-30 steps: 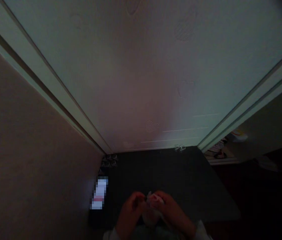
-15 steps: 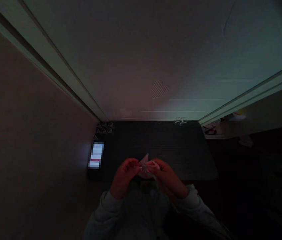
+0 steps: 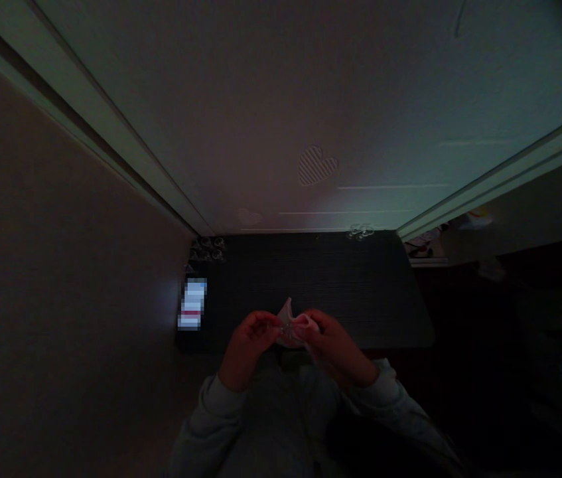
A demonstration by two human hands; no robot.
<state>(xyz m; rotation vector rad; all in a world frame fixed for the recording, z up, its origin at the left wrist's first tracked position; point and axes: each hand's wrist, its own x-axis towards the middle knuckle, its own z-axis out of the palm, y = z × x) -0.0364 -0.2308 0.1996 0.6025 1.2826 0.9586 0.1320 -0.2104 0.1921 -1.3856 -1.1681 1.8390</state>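
Observation:
In dim light, both hands meet low in the middle of the head view, over the near edge of a dark table. My right hand (image 3: 329, 342) is closed on a thin pink cloth (image 3: 286, 311), bunched between its fingers with one corner sticking up. The fingers of my left hand (image 3: 249, 340) are pinched together at a small shiny piece (image 3: 285, 330), clear or silvery. That piece lies against the cloth, between the two hands. Its exact shape is too dark and small to make out.
The dark table (image 3: 325, 279) stands against a pale panel with a striped heart (image 3: 316, 166). A lit phone (image 3: 192, 304) lies at its left edge. Several clear looped pieces (image 3: 208, 249) sit at the back left, and more clear pieces (image 3: 360, 232) at the back right.
The view has tipped slightly, so the table and panel sit a little higher. The cloth's raised corner has shifted a little left; both hands keep their hold.

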